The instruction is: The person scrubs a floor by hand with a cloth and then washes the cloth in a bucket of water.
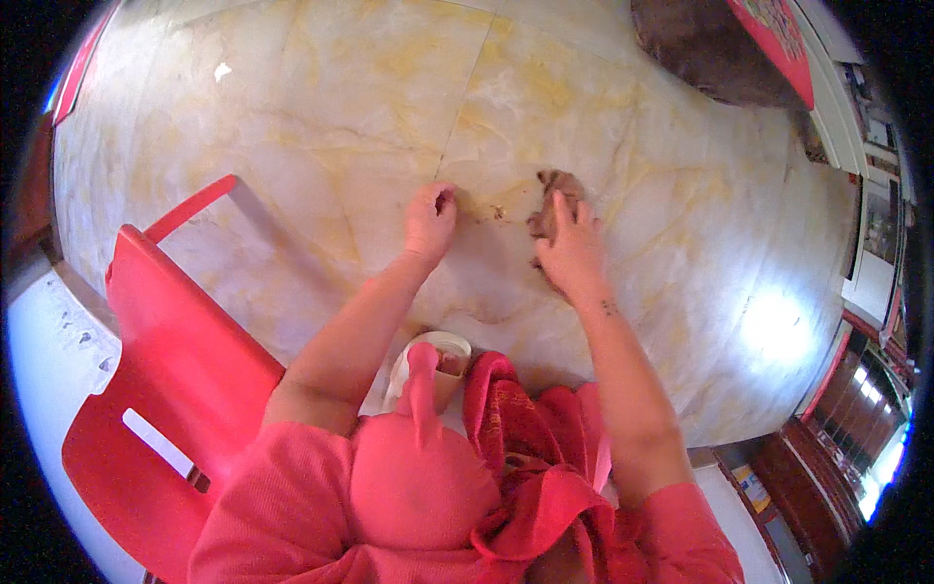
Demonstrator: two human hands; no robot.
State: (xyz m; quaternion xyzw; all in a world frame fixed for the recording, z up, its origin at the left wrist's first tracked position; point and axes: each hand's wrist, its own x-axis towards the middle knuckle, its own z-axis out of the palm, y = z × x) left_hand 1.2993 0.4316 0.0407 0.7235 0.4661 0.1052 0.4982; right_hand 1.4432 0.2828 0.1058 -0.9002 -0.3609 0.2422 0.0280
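Observation:
My right hand [573, 248] presses on a crumpled brown cloth [560, 184] lying on the marbled table top [365, 95]. My left hand [430, 223] is curled at the near middle of the table, its fingers closed around a small dark gap; whether something small is inside cannot be told. Between both hands lie small brown crumbs [499, 212]. Close to my body, below the hands, stands a roll of white tape or paper [445, 350], partly hidden by a pink knotted cloth end [422, 372].
A red plastic chair [182, 321] stands at the left. Red fabric [540, 474] hangs over my lap. A dark brown cover [708, 58] with a red-edged item [784, 44] lies at the upper right. A white scrap [222, 71] is at the upper left.

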